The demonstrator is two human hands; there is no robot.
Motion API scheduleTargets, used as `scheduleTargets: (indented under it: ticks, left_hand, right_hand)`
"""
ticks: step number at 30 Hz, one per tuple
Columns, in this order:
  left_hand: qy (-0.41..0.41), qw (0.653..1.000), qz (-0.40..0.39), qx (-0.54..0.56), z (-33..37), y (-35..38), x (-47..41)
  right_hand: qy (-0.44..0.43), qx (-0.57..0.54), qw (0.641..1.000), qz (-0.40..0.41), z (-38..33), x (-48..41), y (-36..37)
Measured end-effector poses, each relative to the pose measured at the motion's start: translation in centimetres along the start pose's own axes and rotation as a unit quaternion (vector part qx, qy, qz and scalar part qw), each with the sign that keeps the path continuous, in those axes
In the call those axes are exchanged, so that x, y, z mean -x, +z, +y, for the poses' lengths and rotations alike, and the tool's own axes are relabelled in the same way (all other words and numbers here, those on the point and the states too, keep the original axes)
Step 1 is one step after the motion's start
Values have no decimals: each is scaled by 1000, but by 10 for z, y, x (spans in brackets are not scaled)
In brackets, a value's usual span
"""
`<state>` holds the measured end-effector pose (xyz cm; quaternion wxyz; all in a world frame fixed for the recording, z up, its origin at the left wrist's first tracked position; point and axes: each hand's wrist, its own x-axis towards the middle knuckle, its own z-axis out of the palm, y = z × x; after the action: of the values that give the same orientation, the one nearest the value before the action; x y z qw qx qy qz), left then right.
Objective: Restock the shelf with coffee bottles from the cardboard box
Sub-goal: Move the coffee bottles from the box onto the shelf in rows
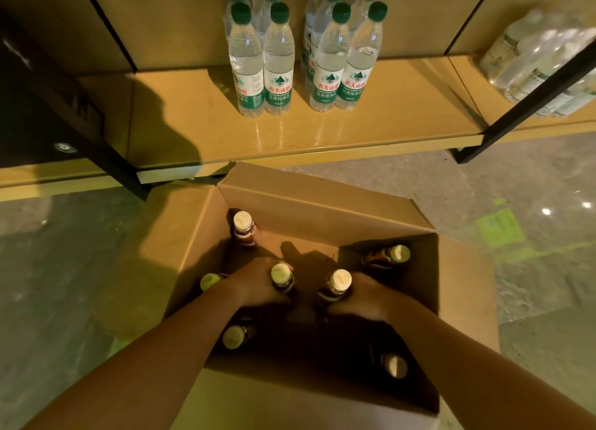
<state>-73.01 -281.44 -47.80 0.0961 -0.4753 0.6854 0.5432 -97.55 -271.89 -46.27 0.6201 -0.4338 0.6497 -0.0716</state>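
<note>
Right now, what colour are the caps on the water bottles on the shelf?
Dark green caps, seen clearly in the head view.

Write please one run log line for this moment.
stage: picking | left hand: grips coffee bottle | right hand: grips second bottle | both inside cardboard box | shelf: no coffee visible
</note>
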Motion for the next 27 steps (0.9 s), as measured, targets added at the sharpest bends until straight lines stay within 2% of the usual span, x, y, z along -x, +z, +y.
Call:
scheduleTargets:
  ticks: [5, 8, 16, 21, 27]
  left_hand:
    - [-12, 996, 38, 79, 19, -13, 5]
    - [2, 995, 70, 66, 40, -28, 17]
    - [48, 989, 76, 119, 122, -77, 69]
    - [109, 982, 81, 133, 192, -94, 112]
    - [181, 969, 116, 118, 318, -81, 161]
  right_hand:
    - [-16, -130, 990, 44, -27, 21, -14]
    - [-55, -147, 984, 81, -41, 44, -27]
    - [-142, -143, 970, 135, -81, 131, -71]
    - [-196, -177, 946, 188, -98, 197, -107]
    - [-256, -179, 920, 235, -96, 292, -168]
